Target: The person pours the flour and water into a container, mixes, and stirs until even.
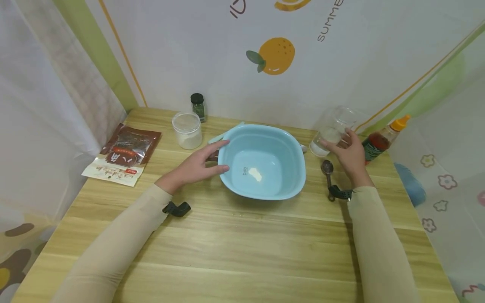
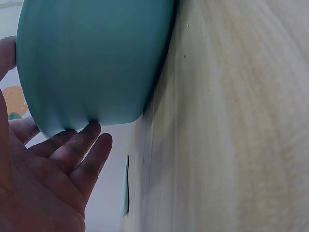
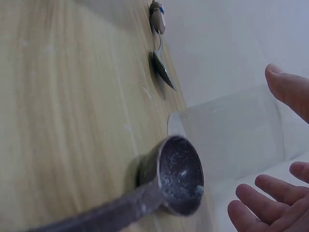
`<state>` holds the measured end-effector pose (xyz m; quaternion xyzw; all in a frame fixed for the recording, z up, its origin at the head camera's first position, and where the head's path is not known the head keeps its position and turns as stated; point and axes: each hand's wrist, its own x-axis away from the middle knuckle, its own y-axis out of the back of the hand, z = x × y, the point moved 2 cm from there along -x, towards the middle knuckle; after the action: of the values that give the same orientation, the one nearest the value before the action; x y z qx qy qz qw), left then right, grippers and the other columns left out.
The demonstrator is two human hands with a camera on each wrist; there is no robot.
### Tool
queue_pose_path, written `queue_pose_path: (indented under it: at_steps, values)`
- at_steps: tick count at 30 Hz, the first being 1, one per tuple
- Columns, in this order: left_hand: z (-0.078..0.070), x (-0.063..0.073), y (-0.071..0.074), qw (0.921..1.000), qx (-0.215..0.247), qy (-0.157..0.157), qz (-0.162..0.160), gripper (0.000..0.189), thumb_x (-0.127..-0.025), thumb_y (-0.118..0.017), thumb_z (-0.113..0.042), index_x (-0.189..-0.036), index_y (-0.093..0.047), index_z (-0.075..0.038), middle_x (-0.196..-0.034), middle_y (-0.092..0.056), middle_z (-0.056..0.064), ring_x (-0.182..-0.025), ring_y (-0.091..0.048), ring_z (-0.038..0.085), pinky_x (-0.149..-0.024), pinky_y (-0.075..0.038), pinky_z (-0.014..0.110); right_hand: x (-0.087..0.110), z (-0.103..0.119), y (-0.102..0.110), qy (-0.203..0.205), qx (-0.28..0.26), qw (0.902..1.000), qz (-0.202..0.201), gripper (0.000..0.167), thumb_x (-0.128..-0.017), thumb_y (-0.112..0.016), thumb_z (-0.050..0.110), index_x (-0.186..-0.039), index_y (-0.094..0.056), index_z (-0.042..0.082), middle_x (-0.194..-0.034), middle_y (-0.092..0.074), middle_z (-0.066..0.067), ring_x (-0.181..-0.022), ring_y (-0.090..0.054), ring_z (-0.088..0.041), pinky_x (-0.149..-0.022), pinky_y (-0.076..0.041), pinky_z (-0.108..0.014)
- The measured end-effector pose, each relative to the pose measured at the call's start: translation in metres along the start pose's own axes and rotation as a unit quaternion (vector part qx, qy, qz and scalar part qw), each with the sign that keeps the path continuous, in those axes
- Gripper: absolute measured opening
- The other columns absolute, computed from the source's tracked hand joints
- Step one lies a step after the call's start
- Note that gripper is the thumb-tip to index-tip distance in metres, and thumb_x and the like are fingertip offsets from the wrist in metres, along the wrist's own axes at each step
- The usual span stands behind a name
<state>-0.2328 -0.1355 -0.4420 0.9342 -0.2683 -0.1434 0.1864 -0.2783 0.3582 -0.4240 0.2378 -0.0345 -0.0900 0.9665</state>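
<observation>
- The light blue basin (image 1: 286,164) sits mid-counter, toward the far side, upright on the wooden counter (image 1: 242,248). A patch of white powder (image 1: 255,174) lies on its bottom.
- The left hand (image 1: 195,164) grips the basin's left rim: thumb and one finger reach over the edge, while the other fingers, somewhat spread, touch the outer wall.
- The right hand (image 1: 350,153) is at the far right around a clear cup (image 1: 335,124), its fingers spread, thumb on one side and the rest on the other. Whether they touch the cup, I cannot tell.
- The cup stands on the counter to the right of the basin, with what looks like clear liquid low inside.
- A dark measuring scoop (image 1: 327,167) lies just nearer than the cup, bits of white in its bowl.
- Between basin and cup, a metal spoon (image 3: 161,67) rests on the counter, mostly hidden by the basin from above.
- A sauce bottle (image 1: 379,142) with an orange cap stands right of the right hand.
- Far left of the basin are a jar of white powder (image 1: 189,136) and, behind it, a small black-lidded bottle (image 1: 198,108).
- Brown-and-cream packaging (image 1: 126,149) lies at the counter's left edge.
</observation>
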Motion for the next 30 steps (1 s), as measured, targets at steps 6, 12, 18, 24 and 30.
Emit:
queue_pose_path:
  at_steps: [6, 12, 18, 24, 30]
  values:
    - [0.001, 0.0, 0.0, 1.0, 0.005, 0.0, 0.0, 0.083, -0.105, -0.079, -0.016, -0.174, -0.034, -0.005, -0.169, -0.047, 0.02, -0.142, -0.063, 0.04, -0.119, -0.052, 0.054, 0.011, -0.005, 0.007, 0.012, -0.02, 0.9997, -0.009, 0.114, -0.097, -0.089, 0.044, -0.18, -0.016, 0.018, -0.179, -0.034, -0.016, -0.16, -0.042, -0.036, -0.127, -0.043, -0.051]
    - [0.001, -0.001, 0.0, 1.0, 0.004, 0.001, 0.001, 0.083, -0.105, -0.079, -0.017, -0.174, -0.033, -0.005, -0.169, -0.047, 0.021, -0.143, -0.063, 0.04, -0.119, -0.052, 0.055, 0.025, -0.008, 0.016, 0.015, 0.005, 0.9997, -0.017, 0.111, -0.099, -0.085, 0.048, -0.18, -0.016, 0.019, -0.178, -0.035, -0.016, -0.161, -0.041, -0.036, -0.128, -0.042, -0.053]
    - [0.0, -0.001, -0.001, 1.0, 0.007, -0.001, 0.001, 0.083, -0.106, -0.078, -0.016, -0.174, -0.033, -0.005, -0.17, -0.046, 0.021, -0.142, -0.063, 0.041, -0.119, -0.052, 0.055, 0.039, -0.01, 0.024, 0.027, 0.041, 0.9984, -0.028, 0.106, -0.1, -0.083, 0.051, -0.18, -0.02, 0.021, -0.174, -0.042, -0.017, -0.155, -0.046, -0.036, -0.129, -0.04, -0.049]
    - [-0.002, -0.001, -0.001, 0.9999, 0.014, 0.001, -0.001, 0.084, -0.104, -0.08, -0.016, -0.174, -0.034, -0.006, -0.168, -0.048, 0.021, -0.142, -0.063, 0.041, -0.118, -0.053, 0.055, 0.054, -0.011, 0.028, 0.025, 0.071, 0.9967, -0.028, 0.1, -0.102, -0.08, 0.051, -0.177, -0.027, 0.012, -0.167, -0.049, -0.02, -0.149, -0.05, -0.04, -0.122, -0.047, -0.043]
    - [-0.002, -0.001, -0.001, 0.9998, 0.017, 0.005, 0.002, 0.084, -0.105, -0.079, -0.017, -0.174, -0.034, -0.006, -0.169, -0.047, 0.021, -0.143, -0.062, 0.042, -0.118, -0.053, 0.055, 0.065, -0.017, 0.029, 0.028, 0.1, 0.9943, -0.023, 0.089, -0.103, -0.081, 0.048, -0.17, -0.04, 0.005, -0.153, -0.059, -0.02, -0.129, -0.061, -0.025, -0.089, -0.049, -0.016]
